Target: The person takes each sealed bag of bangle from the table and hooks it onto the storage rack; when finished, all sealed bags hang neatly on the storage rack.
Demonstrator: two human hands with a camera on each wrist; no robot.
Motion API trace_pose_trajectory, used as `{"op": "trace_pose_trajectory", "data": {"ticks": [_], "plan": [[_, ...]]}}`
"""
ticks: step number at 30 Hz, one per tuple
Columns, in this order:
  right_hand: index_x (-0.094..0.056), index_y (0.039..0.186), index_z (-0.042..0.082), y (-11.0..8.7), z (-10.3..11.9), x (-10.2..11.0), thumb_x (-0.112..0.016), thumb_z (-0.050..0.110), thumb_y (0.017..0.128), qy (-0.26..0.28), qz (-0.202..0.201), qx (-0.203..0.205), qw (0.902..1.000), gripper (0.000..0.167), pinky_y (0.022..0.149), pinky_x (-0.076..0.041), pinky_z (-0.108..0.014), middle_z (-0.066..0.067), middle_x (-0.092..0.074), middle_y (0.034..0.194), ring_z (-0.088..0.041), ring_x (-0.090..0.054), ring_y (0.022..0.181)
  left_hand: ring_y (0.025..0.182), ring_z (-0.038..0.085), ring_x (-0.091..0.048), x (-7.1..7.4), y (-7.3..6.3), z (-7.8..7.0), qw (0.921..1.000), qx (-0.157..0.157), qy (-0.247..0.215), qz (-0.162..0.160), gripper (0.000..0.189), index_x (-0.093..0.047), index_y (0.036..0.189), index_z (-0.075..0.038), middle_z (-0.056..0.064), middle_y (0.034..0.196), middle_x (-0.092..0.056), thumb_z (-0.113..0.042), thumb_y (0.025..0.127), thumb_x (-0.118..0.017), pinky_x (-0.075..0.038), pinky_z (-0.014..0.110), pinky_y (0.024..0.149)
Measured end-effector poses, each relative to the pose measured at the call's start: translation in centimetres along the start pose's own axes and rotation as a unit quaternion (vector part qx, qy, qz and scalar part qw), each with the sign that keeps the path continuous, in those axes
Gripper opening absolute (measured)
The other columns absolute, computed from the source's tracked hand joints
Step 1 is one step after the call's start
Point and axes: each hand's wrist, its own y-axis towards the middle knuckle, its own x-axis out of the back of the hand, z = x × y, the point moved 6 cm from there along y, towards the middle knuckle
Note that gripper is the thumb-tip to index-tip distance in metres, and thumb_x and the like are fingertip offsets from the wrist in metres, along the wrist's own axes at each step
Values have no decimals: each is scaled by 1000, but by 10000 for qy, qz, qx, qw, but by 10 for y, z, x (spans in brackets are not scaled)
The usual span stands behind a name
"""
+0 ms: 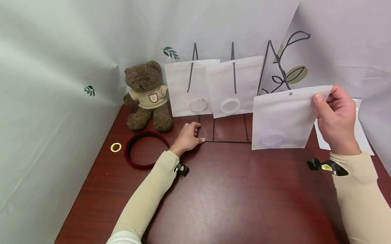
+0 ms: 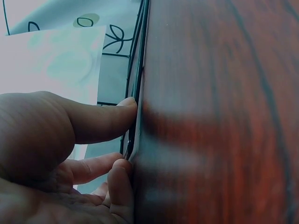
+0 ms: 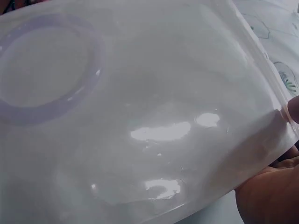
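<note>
My right hand (image 1: 339, 117) pinches the top right corner of a translucent zip bag (image 1: 286, 118), raised in front of the right end of a black wire display rack (image 1: 226, 141). Inside that bag lies a pale lavender bangle (image 3: 96, 74), and a small hole pierces the bag's top edge. With thumb and fingers, my left hand (image 1: 188, 137) holds the front left corner of the rack's base on the table. Two similar bags hang from the rack's hooks, the left bag (image 1: 185, 78) and the middle bag (image 1: 248, 74), each with a ring-shaped piece inside.
A brown teddy bear (image 1: 144, 80) sits left of the rack. In front of it lie a dark red headband (image 1: 127, 153) and a small cream ring (image 1: 112, 147). At the right, a white sheet (image 1: 363, 133) lies behind my right hand. Patterned cloth (image 1: 65, 48) surrounds the table.
</note>
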Motion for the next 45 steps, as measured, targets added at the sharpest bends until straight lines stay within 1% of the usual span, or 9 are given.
{"op": "trace_pose_trajectory", "data": {"ticks": [3,4,9,17,23,33,38,41,45], "plan": [[-69,101,-9,2,-2,2,-60,-16,97,-106,-249,-11,9996,12,75,-60,-23,-13,-76,89,-17,-74,83,115,30,-55,1,0,0,10000,7,-26,17,64,-52,151,-5,18,129,-56,-18,95,-81,-48,44,100],[-69,100,-10,3,-3,2,-61,-16,96,-42,-336,-39,9994,11,75,-60,-23,-14,-75,88,-18,-74,82,115,30,-54,1,0,0,10000,18,-25,26,64,-52,151,-5,18,129,-56,-19,95,-81,-47,44,100],[-70,97,-7,6,-9,2,-63,-16,95,-129,-654,-112,9977,12,70,-57,-21,-13,-75,85,-15,-71,76,115,30,-53,1,0,0,10000,56,-48,33,64,-52,152,-6,18,129,-55,-19,96,-81,-47,44,100],[-71,93,-2,15,-20,-2,-65,-13,95,-424,-772,-82,9961,13,62,-50,-19,-8,-74,78,-12,-66,68,116,30,-53,1,0,1,10000,56,-48,33,64,-51,152,-6,17,131,-55,-18,96,-80,-47,44,100],[-71,91,1,26,-31,-1,-65,-11,96,-487,-820,-28,9954,14,61,-46,-19,-6,-71,76,-12,-61,67,117,30,-54,0,1,1,10000,56,-7,16,64,-52,152,-6,17,130,-56,-19,96,-80,-47,44,102],[-71,95,2,42,-46,0,-67,-4,99,-469,-891,-24,9949,8,68,-49,-22,-8,-71,82,-15,-65,77,117,30,-54,0,1,-2,10000,48,-2,54,64,-51,152,-7,17,131,-56,-19,96,-80,-47,44,102],[-71,92,5,49,-53,-1,-66,-5,99,-434,-968,-70,9943,12,69,-50,-22,-8,-71,82,-16,-64,78,116,29,-53,-1,1,-2,10000,60,-15,65,64,-52,152,-7,16,130,-55,-19,96,-80,-47,43,101],[-70,93,3,53,-56,0,-66,-6,99,-359,-1008,-121,9942,11,70,-51,-23,-9,-72,84,-17,-64,79,117,29,-54,-1,2,-1,10000,57,-20,73,64,-51,153,-7,16,131,-55,-20,97,-80,-47,43,102],[-69,98,-1,59,-62,1,-67,-3,99,-322,-996,-292,9941,3,73,-53,-24,-10,-73,88,-17,-66,82,117,30,-54,-1,2,-1,10000,46,-27,67,64,-52,152,-7,16,131,-56,-20,97,-80,-48,43,102]]}}
